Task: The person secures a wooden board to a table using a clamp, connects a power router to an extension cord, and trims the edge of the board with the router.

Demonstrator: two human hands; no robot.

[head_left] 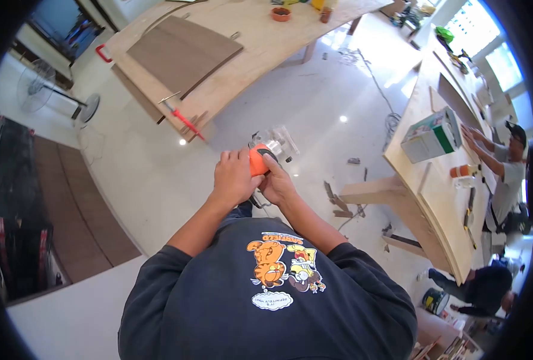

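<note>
Both my hands hold an orange trim router [259, 162] in front of my body, above the tiled floor. My left hand [232, 175] wraps around its body from the left. My right hand [276, 181] grips it from the right, with the thumb on the dark end of the housing. The router lies tilted, its metal collar and clear plastic base [283, 143] pointing away from me to the upper right. Part of a dark cord shows below my hands. The fingers of my right hand are partly hidden behind the tool.
Ahead, a wooden worktable [248, 69] bears a brown panel [182, 51] and a red clamp [185, 123]. On the right, another table [422, 174] carries a large tin [431, 137]; a person [506, 162] works beside it. Wood scraps [338, 204] and cords [392, 123] lie on the floor. A fan [89, 108] stands left.
</note>
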